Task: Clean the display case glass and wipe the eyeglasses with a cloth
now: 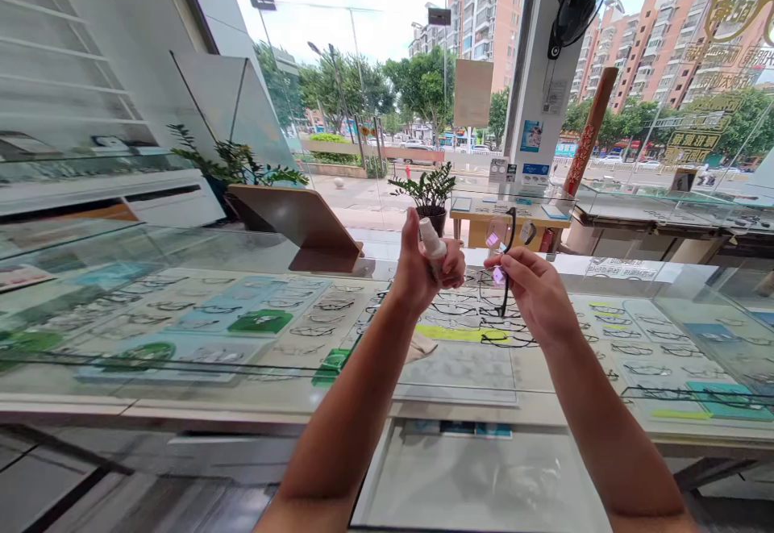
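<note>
My left hand [428, 265] is closed around a small spray bottle [430, 236] with a white nozzle; the thumb is raised beside it. Just to the right, my right hand [535, 287] pinches a pair of eyeglasses [506, 275] with thin dark frames, held upright on its side. Purple reflections show on the lenses. Both hands are above the glass display counter, bottle and glasses a short way apart. Below them lies a crumpled beige cloth [420, 347].
Rows of eyeglass frames [318, 307] fill the glass counter [199, 368]. A brown tilted board [290, 222] stands on it at left. A white open drawer [477, 476] juts out below. Beyond are a potted plant [428, 194], a wooden table [513, 214] and a wall fan [580, 1].
</note>
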The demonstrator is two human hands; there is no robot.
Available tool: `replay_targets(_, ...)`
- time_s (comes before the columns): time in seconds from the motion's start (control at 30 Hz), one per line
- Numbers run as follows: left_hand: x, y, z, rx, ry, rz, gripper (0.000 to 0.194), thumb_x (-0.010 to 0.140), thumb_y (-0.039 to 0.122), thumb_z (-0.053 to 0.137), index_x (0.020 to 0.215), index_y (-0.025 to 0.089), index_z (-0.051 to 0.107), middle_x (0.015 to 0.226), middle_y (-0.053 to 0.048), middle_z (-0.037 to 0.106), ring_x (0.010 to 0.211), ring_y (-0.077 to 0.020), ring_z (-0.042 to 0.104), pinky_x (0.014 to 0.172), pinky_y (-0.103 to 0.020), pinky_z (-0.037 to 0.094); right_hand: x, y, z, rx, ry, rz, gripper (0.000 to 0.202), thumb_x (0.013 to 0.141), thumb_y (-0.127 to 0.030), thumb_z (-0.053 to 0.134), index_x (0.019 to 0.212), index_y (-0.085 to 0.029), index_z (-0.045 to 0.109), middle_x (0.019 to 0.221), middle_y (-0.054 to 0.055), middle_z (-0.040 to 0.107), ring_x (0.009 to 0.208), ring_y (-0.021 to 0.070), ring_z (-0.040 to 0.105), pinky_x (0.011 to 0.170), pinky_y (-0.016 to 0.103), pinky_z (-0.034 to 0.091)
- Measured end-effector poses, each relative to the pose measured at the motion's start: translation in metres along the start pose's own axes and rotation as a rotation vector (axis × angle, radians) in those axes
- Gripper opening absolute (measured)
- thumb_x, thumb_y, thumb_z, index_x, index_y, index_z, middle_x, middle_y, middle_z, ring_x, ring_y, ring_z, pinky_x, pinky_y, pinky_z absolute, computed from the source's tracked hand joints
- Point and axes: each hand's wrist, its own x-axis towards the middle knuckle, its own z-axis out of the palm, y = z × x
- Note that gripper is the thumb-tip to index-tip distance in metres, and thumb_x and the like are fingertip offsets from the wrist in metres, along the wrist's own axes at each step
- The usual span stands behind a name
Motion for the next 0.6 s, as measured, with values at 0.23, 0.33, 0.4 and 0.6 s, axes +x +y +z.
replay_targets(0.23,0.004,-0.020,0.011,0.297,0.337,0.220,0.084,0.080,0.097,0.037,0.039,0.023,0.038,0.037,0.002,0.033,0.036,-0.0080,0.030,0.042,-0.029,0.022,-0.001,0.006,0.006,-0.008,-0.069,0.036,0.026,0.076,-0.048,0.087,0.078,-0.025,0.074,0.088,0.001,0.079,0.087,0.0176,0.066,0.094,0.037,0.051)
replay_targets(0.33,0.003,-0.023,0.012,0.362,0.366,0.233,0.085,0.083,0.094,0.038,0.039,0.022,0.039,0.037,0.002,0.034,0.038,-0.0081,0.032,0.045,-0.029,0.023,-0.003,0.007,0.008,0.008,-0.119,0.045,0.025,0.077,-0.047,0.086,0.077,-0.025,0.075,0.088,0.001,0.080,0.087,0.0172,0.068,0.096,0.037,0.051)
replay_targets(0.4,0.002,-0.023,0.012,0.383,0.360,0.231,0.084,0.083,0.093,0.040,0.039,0.021,0.041,0.038,0.002,0.034,0.039,-0.0083,0.032,0.046,-0.029,0.023,-0.004,0.007,0.009,0.006,-0.136,0.050,0.026,0.078,-0.048,0.085,0.077,-0.025,0.075,0.089,0.001,0.081,0.087,0.0172,0.068,0.097,0.036,0.051)
replay_targets(0.6,0.000,-0.016,0.013,0.378,0.299,0.245,0.086,0.079,0.098,0.036,0.040,0.022,0.039,0.038,0.002,0.034,0.038,-0.0083,0.032,0.046,-0.029,0.023,-0.003,0.007,0.007,0.025,-0.125,0.042,0.024,0.078,-0.047,0.087,0.078,-0.025,0.077,0.088,0.000,0.081,0.086,0.0162,0.068,0.091,0.034,0.052)
